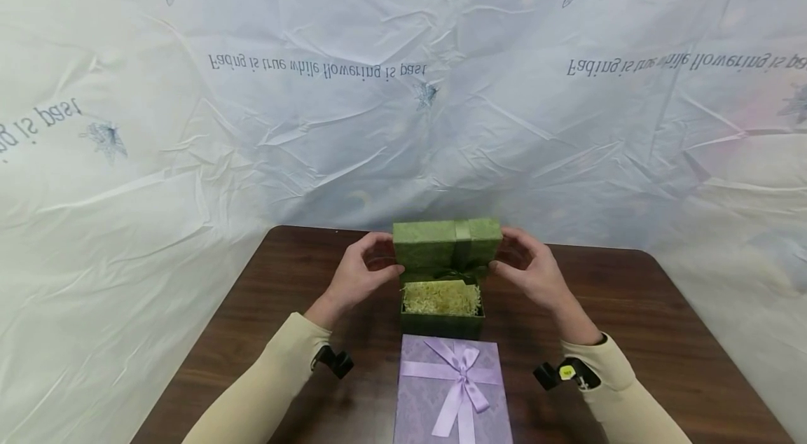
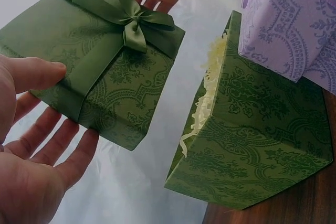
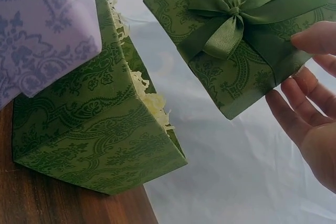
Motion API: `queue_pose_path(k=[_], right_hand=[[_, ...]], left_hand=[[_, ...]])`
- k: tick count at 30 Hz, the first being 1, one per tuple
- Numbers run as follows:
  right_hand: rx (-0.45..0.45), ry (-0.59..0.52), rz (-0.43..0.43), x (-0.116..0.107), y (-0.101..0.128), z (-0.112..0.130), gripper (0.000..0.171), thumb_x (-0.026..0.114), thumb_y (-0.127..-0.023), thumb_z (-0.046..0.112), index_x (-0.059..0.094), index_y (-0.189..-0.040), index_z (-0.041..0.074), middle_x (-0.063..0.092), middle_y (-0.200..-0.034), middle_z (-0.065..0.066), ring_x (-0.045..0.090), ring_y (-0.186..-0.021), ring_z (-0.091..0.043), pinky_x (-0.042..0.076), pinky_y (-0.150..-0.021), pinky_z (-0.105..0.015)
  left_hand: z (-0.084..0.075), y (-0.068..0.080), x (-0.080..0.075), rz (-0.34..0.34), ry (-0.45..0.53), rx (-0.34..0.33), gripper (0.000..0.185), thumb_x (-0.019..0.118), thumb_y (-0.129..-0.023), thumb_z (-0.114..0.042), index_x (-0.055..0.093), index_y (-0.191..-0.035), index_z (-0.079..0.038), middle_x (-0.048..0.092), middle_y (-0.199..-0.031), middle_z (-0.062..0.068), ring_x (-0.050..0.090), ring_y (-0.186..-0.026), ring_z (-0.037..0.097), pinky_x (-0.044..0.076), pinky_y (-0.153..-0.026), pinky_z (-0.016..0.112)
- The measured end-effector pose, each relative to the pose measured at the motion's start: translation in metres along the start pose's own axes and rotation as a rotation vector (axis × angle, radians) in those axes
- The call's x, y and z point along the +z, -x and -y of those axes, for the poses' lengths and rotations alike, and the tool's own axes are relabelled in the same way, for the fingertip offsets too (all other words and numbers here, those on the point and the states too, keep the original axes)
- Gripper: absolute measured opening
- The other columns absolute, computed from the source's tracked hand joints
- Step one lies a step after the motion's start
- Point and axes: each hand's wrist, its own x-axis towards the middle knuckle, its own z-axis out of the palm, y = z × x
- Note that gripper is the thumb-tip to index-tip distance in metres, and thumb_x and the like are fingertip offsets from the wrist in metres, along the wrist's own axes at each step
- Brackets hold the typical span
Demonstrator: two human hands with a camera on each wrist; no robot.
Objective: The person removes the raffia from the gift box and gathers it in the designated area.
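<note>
Starting nearest the camera in the head view, a purple gift box (image 1: 452, 391) with a lilac satin bow lies at six o'clock on the brown wooden table (image 1: 662, 332), between the two cream sleeves. Just past it, at twelve o'clock from the purple box and touching or nearly touching its far edge, stands the open green box base (image 1: 443, 322), filled with pale shredded paper (image 1: 441, 297) that spills a little over its rim in the wrist views.

Above the base, lifted clear of it, is the green lid (image 1: 447, 248), tilted so its patterned side faces the camera, its green ribbon bow (image 2: 135, 24) hanging toward the base. The left hand (image 1: 361, 274) holds the lid's end at nine o'clock: the thumb presses on the ribbon band while the fingers spread underneath, a loose pinch between thumb and fingers. The right hand (image 1: 532, 272) holds the opposite end at three o'clock the same way, thumb on top, fingers fanned below the edge.

Farthest off, a crinkled white backdrop sheet (image 1: 403, 115) printed with dragonflies and reversed lettering rises behind the table at twelve o'clock.
</note>
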Motion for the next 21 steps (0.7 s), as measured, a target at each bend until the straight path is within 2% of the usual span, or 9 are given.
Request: queue_pose_path(k=[5,12,16,21], right_hand=[[-0.022,-0.033,0.011,0.0001,0.0007,0.0005,0.051,0.066,-0.084,-0.012,0.052,-0.132,-0.003,0.063,-0.108,0.005,0.064,-0.100,-0.007,0.055,-0.082,-0.019],[-0.075,-0.068,0.008,0.0010,-0.0003,-0.0006,0.050,0.066,-0.082,-0.015,0.053,-0.130,-0.006,0.065,-0.114,0.009,0.064,-0.104,-0.009,0.055,-0.090,-0.025],[-0.108,-0.067,0.011,0.0013,0.0002,-0.0005,0.051,0.066,-0.081,-0.017,0.053,-0.130,-0.007,0.064,-0.118,0.010,0.063,-0.108,-0.006,0.054,-0.091,-0.022],[-0.170,-0.150,0.006,0.0015,0.0006,-0.0011,0.055,0.062,-0.076,-0.026,0.055,-0.127,-0.007,0.064,-0.121,0.007,0.062,-0.112,-0.006,0.054,-0.090,-0.020]], left_hand=[[-0.0017,0.0001,-0.0003,0.004,-0.013,0.026,0.041,0.075,-0.082,0.000,0.060,-0.120,-0.004,0.062,-0.113,0.018,0.064,-0.105,0.034,0.052,-0.094,0.052],[-0.0068,0.0011,-0.0021,0.020,-0.015,0.075,0.041,0.075,-0.082,0.002,0.059,-0.120,-0.003,0.059,-0.115,0.017,0.064,-0.106,0.035,0.054,-0.094,0.045],[-0.0062,0.0018,-0.0022,0.028,-0.012,0.105,0.042,0.074,-0.081,0.006,0.058,-0.120,-0.001,0.057,-0.117,0.017,0.063,-0.106,0.035,0.054,-0.094,0.043],[-0.0067,0.0026,-0.0018,0.038,-0.001,0.130,0.042,0.076,-0.079,0.007,0.058,-0.116,-0.001,0.055,-0.115,0.015,0.064,-0.106,0.033,0.056,-0.092,0.038]])
